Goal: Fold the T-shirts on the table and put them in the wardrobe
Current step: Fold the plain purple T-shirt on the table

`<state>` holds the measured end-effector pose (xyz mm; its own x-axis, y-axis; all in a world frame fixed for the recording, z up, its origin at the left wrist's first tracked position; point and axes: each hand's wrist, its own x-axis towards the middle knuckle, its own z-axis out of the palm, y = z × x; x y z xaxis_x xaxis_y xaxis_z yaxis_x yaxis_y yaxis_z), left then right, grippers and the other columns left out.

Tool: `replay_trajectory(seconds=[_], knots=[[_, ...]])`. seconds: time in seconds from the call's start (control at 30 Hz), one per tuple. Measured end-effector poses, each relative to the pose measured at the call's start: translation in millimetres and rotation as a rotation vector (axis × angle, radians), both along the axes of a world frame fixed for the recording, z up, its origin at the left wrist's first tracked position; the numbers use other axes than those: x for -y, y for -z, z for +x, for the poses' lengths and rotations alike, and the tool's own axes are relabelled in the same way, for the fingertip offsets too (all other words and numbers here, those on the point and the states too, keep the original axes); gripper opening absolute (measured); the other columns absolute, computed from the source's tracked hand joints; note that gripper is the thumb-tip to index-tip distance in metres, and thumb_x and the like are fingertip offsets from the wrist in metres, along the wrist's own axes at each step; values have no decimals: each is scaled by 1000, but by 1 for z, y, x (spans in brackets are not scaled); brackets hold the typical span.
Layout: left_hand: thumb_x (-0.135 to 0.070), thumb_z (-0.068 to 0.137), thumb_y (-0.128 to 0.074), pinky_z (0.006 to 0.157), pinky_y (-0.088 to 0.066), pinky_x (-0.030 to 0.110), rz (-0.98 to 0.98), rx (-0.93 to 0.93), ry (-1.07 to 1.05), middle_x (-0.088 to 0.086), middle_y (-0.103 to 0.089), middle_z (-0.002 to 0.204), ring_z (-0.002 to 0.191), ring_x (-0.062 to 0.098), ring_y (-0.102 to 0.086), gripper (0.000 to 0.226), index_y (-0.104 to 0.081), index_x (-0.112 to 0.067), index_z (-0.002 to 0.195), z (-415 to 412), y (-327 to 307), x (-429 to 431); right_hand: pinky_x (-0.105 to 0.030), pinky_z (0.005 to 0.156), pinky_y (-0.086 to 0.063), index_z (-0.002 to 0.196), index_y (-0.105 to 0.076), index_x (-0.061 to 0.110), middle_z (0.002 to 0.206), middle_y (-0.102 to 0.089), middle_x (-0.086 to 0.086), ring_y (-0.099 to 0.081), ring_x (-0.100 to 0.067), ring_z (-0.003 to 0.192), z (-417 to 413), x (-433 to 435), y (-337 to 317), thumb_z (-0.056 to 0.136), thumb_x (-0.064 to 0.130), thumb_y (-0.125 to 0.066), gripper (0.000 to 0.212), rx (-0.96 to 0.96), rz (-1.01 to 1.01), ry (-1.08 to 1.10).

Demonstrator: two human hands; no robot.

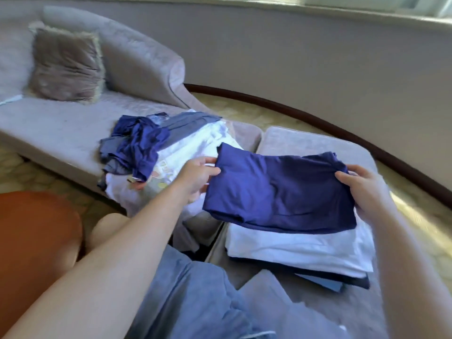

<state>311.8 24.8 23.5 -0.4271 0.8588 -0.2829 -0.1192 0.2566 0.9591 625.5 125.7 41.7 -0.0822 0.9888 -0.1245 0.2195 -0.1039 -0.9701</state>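
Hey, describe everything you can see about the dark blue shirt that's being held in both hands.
The navy T-shirt is plain, soft-looking fabric, folded into a rough rectangle, slightly creased, bunched at its right end. The left hand pinches its left edge; the right hand grips its right edge. It is held nearly flat over a white folded garment topping a stack on the grey seat, its near edge seemingly touching it.

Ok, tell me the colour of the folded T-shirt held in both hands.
The folded T-shirt is plain navy blue, clearest in the head view.
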Motion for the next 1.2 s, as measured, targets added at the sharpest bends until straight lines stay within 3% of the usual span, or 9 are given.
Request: replay_trajectory(seconds=[0.07,0.13,0.23,0.3,0.4,0.5,0.8,0.97,1.2], knots=[[8,91,-52,53,-43,20,-104,-45,52,3,-59,80,69,18,-56,29,-57,-12,111,26,32,-6,-24,59,-53,100,-67,8,84,-67,-5,-65,-14,65,29,-4,24,92,3,-57,13,174,-73,78],[3,88,-56,53,-46,23,-261,-118,119,9,-60,81,65,21,-55,30,-55,-15,112,40,67,-4,-32,73,-52,117,-65,6,99,-67,-14,-64,-28,84,47,-6,50,86,17,-65,33,521,-163,84],[-22,81,-66,82,-53,37,-415,-395,189,9,-67,112,91,29,-66,43,-57,-20,122,28,91,2,-42,97,-45,124,-60,15,127,-57,-17,-56,-37,112,32,-2,67,80,33,-63,48,777,-98,98],[-26,87,-63,97,-48,35,-424,-547,137,6,-65,119,111,28,-62,43,-56,-19,129,6,82,5,-37,94,-42,118,-63,14,126,-56,-17,-54,-35,114,-7,0,64,85,25,-59,35,773,26,37],[-26,90,-59,92,-43,29,-406,-715,52,-1,-64,106,112,24,-59,36,-58,-22,126,-32,61,9,-36,94,-43,125,-61,13,124,-61,-11,-56,-32,115,-75,-7,61,89,23,-59,37,758,86,-186],[-25,91,-54,93,-41,31,-436,-851,-89,1,-67,111,115,26,-56,33,-60,-22,124,-90,44,29,-33,90,-43,120,-64,11,114,-67,-9,-59,-31,110,-166,-16,59,90,21,-59,32,746,138,-429],[-34,91,-56,88,-48,36,-643,-925,-434,1,-70,110,109,29,-59,24,-64,-24,112,-248,42,111,-30,89,-44,114,-68,14,121,-66,-8,-59,-28,110,-408,1,87,91,23,-59,26,757,248,-877],[-37,93,-55,91,-45,35,-752,-891,-453,-5,-69,110,114,23,-56,31,-60,-25,122,-300,70,140,-33,94,-42,124,-59,11,125,-62,-12,-55,-31,118,-501,3,133,92,28,-58,36,789,184,-899],[-36,96,-53,86,-45,33,-782,-875,-401,-3,-67,115,112,22,-57,36,-57,-23,129,-331,101,148,-40,98,-38,137,-35,5,136,-47,-24,-48,-41,124,-574,-16,163,94,27,-57,54,637,28,-586]])
